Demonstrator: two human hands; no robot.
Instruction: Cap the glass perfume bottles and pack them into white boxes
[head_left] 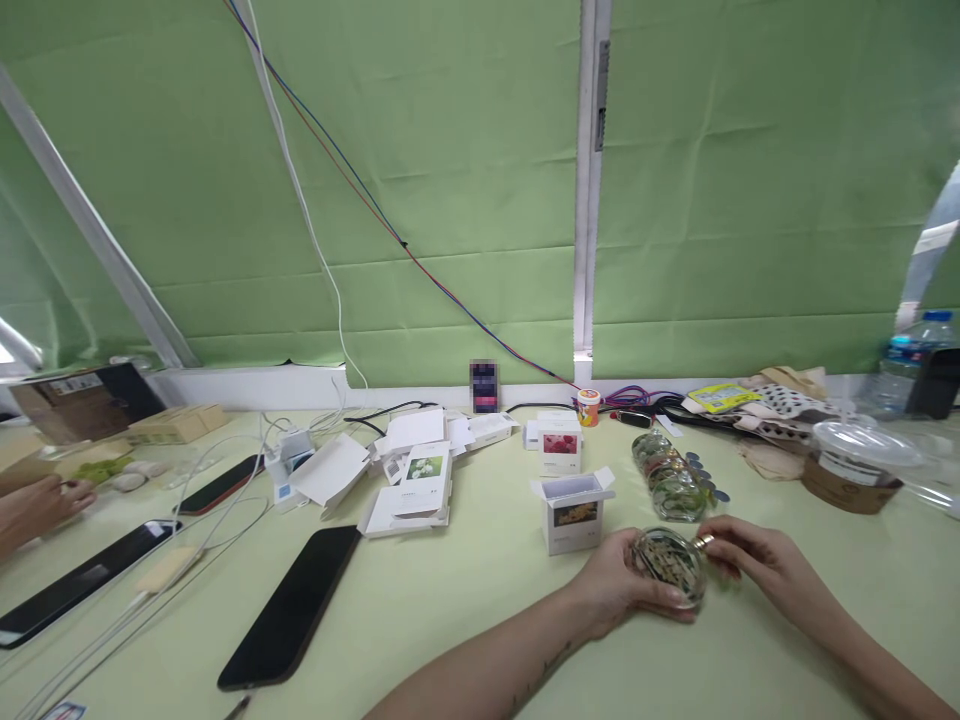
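Observation:
My left hand (626, 585) is wrapped round a round clear glass container (670, 565) with pale and dark green bits inside. At its right edge, the fingers of my right hand (739, 550) pinch a small shiny metallic piece (703, 542). Behind my hands, several similar round glass containers (675, 490) lie in a row, overlapping, with small dark discs (705, 478) beside them. An open white box (574, 520) with a dark picture stands to the left of the held container. Behind that box is another white box (559, 450) with a red picture.
Flattened white boxes (420, 480) lie left of centre. Black phones (292, 605) and white cables lie further left, near another person's hand (52, 505). A small orange-and-white tub (589, 407) stands at the back. A lidded bowl (855, 465) and bottles (934, 340) are at the right.

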